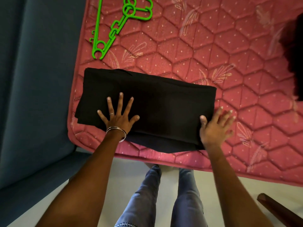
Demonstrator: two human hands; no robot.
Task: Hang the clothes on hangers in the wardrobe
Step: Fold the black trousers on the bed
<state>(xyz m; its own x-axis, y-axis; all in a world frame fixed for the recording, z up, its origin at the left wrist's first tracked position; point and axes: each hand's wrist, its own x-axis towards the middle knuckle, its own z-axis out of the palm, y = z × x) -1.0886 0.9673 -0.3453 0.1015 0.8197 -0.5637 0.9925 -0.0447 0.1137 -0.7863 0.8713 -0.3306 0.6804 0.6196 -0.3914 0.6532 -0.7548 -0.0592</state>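
Garment axis: the folded black cloth garment (pixel 147 105) lies as a long rectangle, its long axis running left to right across the near corner of the bed, the right end tilted slightly nearer the viewer.
Garment place: it rests flat on the pink quilted mattress with hexagon stitching (pixel 229 46), close to the near edge and the left corner; a lower layer of the dark cloth sticks out along its near side.
Left hand (pixel 118 114): the grip is wide open, all five fingers spread and straight, palm pressed flat on the left part of the garment.
Left wrist: thin silver bangles (pixel 116 130) circle it, and a thin ring sits on one finger.
Right hand (pixel 216 126): the grip is open too, fingers straight and slightly blurred; the thumb lies on the garment's right end while the fingers reach past its edge onto the mattress.
Garment look: plain matt black, smooth, squared edges, a faint fold line near the far left corner.
Hangers: bright green plastic hangers (pixel 114 28) lie in a loose pile on the mattress, well apart from the garment, toward the far left.
Other: the person's legs in blue-grey trousers (pixel 147 202) stand on a pale floor beside the bed.
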